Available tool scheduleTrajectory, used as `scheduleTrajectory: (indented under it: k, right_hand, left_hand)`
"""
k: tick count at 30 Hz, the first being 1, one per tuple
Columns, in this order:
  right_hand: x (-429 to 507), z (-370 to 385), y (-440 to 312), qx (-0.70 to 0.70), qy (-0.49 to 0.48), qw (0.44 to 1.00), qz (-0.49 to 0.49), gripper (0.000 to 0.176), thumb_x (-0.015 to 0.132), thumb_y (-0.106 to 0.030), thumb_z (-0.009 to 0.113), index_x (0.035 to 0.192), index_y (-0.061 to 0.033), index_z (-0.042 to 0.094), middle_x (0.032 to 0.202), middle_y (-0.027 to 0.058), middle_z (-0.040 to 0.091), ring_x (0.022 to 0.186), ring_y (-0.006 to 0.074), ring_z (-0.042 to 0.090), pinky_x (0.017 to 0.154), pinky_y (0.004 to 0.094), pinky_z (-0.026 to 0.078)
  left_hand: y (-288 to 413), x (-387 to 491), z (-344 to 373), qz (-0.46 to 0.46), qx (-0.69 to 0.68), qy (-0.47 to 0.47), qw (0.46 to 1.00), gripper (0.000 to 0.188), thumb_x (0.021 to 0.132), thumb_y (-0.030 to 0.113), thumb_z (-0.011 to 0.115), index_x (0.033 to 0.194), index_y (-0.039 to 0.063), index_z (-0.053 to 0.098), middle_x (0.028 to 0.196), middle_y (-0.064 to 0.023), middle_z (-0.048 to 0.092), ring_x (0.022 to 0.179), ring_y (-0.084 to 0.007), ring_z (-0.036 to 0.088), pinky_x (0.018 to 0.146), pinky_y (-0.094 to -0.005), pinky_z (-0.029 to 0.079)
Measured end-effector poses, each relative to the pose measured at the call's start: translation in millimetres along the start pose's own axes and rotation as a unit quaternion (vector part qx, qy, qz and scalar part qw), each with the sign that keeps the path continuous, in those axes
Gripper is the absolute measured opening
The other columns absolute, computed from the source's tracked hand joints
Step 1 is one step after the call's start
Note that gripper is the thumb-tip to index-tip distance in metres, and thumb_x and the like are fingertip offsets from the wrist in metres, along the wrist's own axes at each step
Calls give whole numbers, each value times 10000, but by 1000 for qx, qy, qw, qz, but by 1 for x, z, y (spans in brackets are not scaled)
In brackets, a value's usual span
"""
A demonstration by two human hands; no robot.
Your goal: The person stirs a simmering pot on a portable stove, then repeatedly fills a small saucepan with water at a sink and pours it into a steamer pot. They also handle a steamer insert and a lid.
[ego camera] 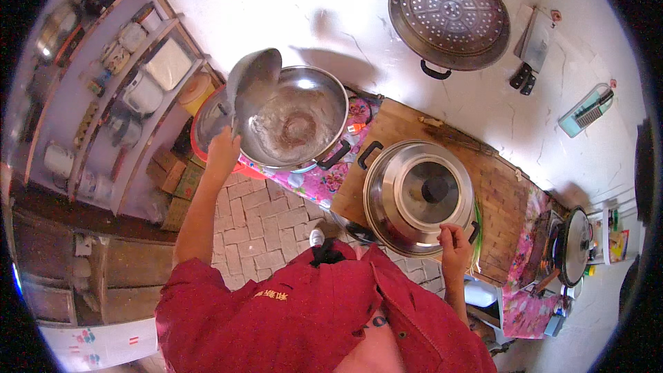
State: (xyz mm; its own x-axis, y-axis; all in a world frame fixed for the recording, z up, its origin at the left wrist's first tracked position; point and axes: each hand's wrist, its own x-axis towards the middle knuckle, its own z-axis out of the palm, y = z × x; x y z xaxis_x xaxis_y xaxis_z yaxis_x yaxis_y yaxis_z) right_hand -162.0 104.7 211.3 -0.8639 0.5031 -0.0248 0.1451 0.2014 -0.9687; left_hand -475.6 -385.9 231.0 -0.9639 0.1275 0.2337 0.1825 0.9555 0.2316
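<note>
My left hand [224,151] grips the handle of a large metal ladle [255,80], which is tipped above a wide steel wok [339,109]. Cloudy liquid [300,122] covers the bottom of this wok. My right hand [455,248] hangs loosely curled by the front rim of a lidded steel pot [380,202], near its black side handle [474,231]. I see nothing held in it. The pot's domed lid has a glass centre and a black knob [434,189].
The pot stands on a wooden board [497,217], with green onions [477,238] beside it. A red-rimmed basin [199,145] is left of the wok. Shelves of kitchenware [119,88] line the left. A steamer tray [450,15] and knives [533,52] hang on the wall.
</note>
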Motion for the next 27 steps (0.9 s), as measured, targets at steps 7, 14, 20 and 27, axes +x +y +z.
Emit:
scheduleTrajectory:
  k: [7, 14, 20, 27]
  right_hand:
    - [-4, 9, -13, 39, 10, 999, 5, 163, 932, -149, 540, 979, -14, 620, 826, 28, 606, 745, 91, 561, 693, 245, 465]
    - [-13, 36, -43, -6, -80, 995, -60, 286, 980, -211, 464, 1124, 10, 573, 925, 25, 591, 860, 100, 553, 779, 247, 452]
    - [-23, 8, -15, 317, 83, 942, 77, 376, 964, -327, 480, 1140, 3, 530, 935, 77, 614, 774, 136, 585, 727, 263, 481]
    - [11, -56, 13, 374, 241, 884, 144, 254, 932, -284, 519, 930, -38, 580, 756, 30, 594, 617, 129, 561, 570, 277, 488]
  left_hand:
    - [156, -52, -57, -154, -467, -253, 833, 239, 907, 275, 566, 870, 39, 564, 619, 4, 516, 441, -75, 453, 391, -236, 378]
    - [323, -94, -12, -73, -670, -508, 536, 195, 928, 225, 540, 1028, 58, 523, 692, 11, 517, 489, -54, 467, 420, -206, 366]
    - [426, -128, 31, 72, -571, -647, 500, 216, 889, 198, 514, 1057, 63, 507, 716, -13, 573, 522, -73, 513, 444, -216, 392]
    - [467, -176, 71, 216, -528, -611, 548, 379, 890, 293, 591, 1165, 44, 512, 819, -48, 600, 665, -126, 574, 574, -265, 467]
